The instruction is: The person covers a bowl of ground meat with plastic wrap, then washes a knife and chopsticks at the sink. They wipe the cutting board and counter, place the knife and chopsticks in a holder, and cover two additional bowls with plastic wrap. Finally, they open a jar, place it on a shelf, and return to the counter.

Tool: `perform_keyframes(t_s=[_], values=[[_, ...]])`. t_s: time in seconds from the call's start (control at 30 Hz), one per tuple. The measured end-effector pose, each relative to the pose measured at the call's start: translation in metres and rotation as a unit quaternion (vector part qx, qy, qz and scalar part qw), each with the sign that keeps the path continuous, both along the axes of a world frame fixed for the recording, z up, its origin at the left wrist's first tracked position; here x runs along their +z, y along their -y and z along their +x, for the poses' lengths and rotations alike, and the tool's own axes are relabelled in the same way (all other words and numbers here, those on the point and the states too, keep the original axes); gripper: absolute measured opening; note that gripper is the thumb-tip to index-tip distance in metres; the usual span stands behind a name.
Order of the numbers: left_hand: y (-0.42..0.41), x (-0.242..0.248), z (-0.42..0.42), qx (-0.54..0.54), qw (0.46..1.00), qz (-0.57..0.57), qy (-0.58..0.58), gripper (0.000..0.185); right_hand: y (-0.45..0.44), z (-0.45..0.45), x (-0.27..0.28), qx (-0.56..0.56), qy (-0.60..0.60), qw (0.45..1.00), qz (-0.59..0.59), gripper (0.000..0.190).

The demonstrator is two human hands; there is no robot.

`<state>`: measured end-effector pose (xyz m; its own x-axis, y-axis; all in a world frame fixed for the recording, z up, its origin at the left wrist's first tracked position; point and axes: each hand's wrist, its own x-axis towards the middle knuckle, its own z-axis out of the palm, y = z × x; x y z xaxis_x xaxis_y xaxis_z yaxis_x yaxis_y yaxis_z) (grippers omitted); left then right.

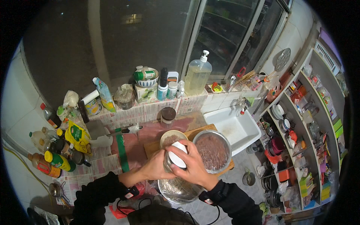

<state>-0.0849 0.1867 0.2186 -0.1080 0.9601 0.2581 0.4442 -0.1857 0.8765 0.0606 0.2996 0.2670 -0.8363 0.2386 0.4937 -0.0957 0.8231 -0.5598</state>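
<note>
A glass jar (168, 164) with a white lid (177, 154) is held up between both hands. My left hand (155, 166) wraps around the jar's body, and my right hand (194, 165) grips the lid from the right. Just beyond them, a cream-rimmed bowl (168, 132) holds a pale brownish food, partly hidden by my fingers. To the right stands a metal bowl (212, 152) of what looks like minced meat under clear plastic wrap. Below my wrists is another metal bowl (180, 192), also covered with plastic film.
A wooden cutting board (152, 146) lies under the bowls. Behind it stands a dark-lidded jar (168, 114). A white sink (239, 132) adjoins at right, near crowded shelves (294, 123). Several sauce bottles (60, 161) crowd the left; a large pump bottle (197, 76) stands on the ledge.
</note>
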Motion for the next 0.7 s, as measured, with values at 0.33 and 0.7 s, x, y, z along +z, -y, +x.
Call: perform_keyframes(t_s=[0.33, 0.7], values=[[0.005, -0.104, -0.077, 0.096, 0.989, 0.003, 0.110, 0.103, -0.063, -0.116, -0.088, -0.106, 0.016, 0.879, -0.465, 0.033], [-0.010, -0.171, -0.093, 0.101, 0.993, -0.013, 0.057, 0.097, -0.161, -0.221, -0.189, -0.351, 0.198, 0.915, -0.038, 0.102]])
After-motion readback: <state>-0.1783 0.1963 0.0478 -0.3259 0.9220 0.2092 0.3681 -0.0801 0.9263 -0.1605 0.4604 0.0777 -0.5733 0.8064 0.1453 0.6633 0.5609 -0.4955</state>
